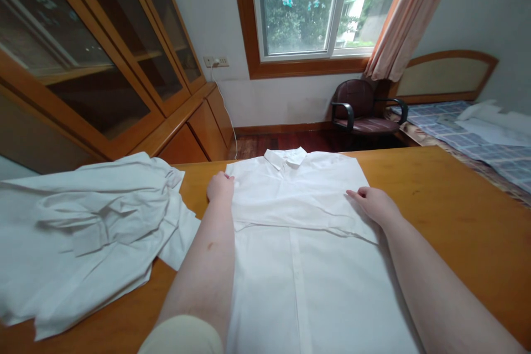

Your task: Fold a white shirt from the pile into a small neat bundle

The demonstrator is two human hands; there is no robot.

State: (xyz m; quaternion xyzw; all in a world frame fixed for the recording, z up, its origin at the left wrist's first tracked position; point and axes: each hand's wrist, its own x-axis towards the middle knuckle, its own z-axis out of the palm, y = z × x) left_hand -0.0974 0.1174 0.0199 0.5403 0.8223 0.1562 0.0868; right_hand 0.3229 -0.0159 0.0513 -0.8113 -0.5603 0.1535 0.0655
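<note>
A white collared shirt (265, 265) lies face up on the wooden table (460, 221), its collar at the far edge and its sleeves laid across the chest. At the shirt's left side, below the shoulder, my left hand (219, 187) is closed on the fabric edge. My right hand (376, 206) pinches the opposite side edge between thumb and fingers, near the folded sleeve. The shirt's lower end runs out of view toward me.
Another white garment (112, 215) lies rumpled on the table's left. Beyond are a glass-fronted cabinet (166, 116), a window (307, 5), a brown armchair (360, 105) and a bed with a checked cover (468, 133).
</note>
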